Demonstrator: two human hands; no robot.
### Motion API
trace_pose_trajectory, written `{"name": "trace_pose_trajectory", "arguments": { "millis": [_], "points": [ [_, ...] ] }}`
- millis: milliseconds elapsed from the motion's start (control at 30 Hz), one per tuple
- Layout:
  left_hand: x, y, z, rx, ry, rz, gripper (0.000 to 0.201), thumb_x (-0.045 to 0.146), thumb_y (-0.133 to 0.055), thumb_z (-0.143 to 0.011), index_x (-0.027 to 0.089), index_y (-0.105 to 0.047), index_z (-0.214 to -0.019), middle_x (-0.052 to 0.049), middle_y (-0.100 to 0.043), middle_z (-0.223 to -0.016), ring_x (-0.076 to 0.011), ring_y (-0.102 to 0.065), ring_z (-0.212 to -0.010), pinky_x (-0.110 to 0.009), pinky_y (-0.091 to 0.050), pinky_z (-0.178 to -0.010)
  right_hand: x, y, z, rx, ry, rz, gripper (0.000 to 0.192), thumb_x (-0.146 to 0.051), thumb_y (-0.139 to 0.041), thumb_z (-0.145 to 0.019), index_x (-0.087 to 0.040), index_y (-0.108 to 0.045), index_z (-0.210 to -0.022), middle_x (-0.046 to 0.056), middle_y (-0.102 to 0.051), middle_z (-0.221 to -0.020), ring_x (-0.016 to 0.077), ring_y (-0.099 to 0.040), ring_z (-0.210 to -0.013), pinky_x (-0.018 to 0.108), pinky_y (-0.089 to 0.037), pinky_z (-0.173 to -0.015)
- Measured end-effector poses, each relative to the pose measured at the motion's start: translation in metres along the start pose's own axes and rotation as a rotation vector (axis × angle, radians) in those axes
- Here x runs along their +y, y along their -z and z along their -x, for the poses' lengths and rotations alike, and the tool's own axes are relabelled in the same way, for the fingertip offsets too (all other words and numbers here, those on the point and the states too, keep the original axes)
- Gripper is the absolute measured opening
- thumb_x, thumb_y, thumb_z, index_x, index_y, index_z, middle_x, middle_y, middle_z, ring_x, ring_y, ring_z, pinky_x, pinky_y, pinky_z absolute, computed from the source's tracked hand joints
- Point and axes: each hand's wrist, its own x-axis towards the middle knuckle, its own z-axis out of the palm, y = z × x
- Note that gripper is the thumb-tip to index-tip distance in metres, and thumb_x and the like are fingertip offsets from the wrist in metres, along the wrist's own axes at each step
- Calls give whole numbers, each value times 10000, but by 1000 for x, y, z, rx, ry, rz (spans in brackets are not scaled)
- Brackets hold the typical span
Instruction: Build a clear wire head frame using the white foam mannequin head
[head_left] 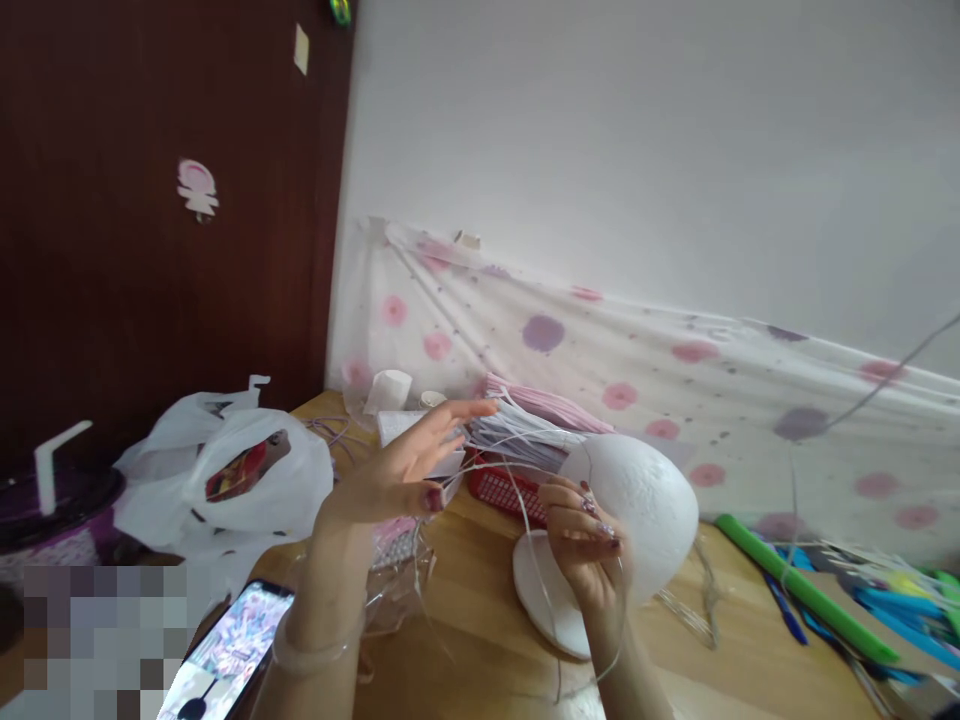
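My right hand (589, 550) is pinched on a thin pale wire (525, 505) just in front of a white foam egg shape (645, 500). The wire runs up and left toward my left hand (412, 460) and loops down below my right wrist. My left hand is raised with its palm up and fingers spread; strands of the wire pass by its fingertips, and I cannot tell whether they touch. A second white foam piece (540, 600) lies flat on the wooden table (480, 640) under the egg shape.
A red basket (499, 492) with white and pink sheets (525, 420) sits behind the hands. White plastic bags (225, 470) lie at left, a lit phone (232, 640) at front left. Green, blue and yellow sticks (825, 600) lie at right. A flower-print cloth (675, 360) covers the wall.
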Motion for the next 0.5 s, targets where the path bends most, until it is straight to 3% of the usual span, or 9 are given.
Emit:
{"name": "trace_pose_trajectory", "arguments": {
  "millis": [100,167,233,333,500],
  "points": [
    [-2,-6,-1,-45,21,27,757,589,-767,-719,301,-516,-1373,-118,-406,-1546,-317,-271,-1489,-516,-187,-1221,4,4,1,-79,-35,-20,226,-148,-347,-1037,-207,-422,-832,-45,-571,-829,-25,-619,-658,-18,-487,-506],
    [-5,-12,-3,-43,43,76,650,527,-766,-749,282,-563,-1315,-131,-502,-1454,-322,-386,-1424,-520,-271,-1182,8,9,9,-64,-32,-42,226,-181,-374,-1039,-206,-416,-819,-48,-578,-827,-28,-615,-645,-29,-461,-484],
    [-11,-19,-2,-38,70,128,550,491,-756,-768,266,-612,-1250,-131,-587,-1343,-315,-490,-1335,-489,-372,-1108,12,14,25,56,12,67,231,-222,-458,-1020,-208,-407,-794,-69,-571,-781,-39,-593,-595,-50,-416,-458],
    [-21,-32,11,3,120,122,439,421,-762,-775,265,-666,-1174,-109,-657,-1215,-279,-575,-1212,-427,-426,-1031,19,19,55,335,48,383,262,-251,-608,-946,-212,-407,-782,-98,-507,-706,-45,-534,-537,-72,-388,-480],
    [-44,-52,54,12,215,-43,161,331,-683,-832,225,-726,-944,-112,-696,-1123,-263,-614,-1131,-447,-431,-1028,34,26,100,686,-106,703,317,-338,-786,-781,-178,-513,-805,-72,-487,-694,-4,-498,-528,22,-500,-550]
  ]
}}
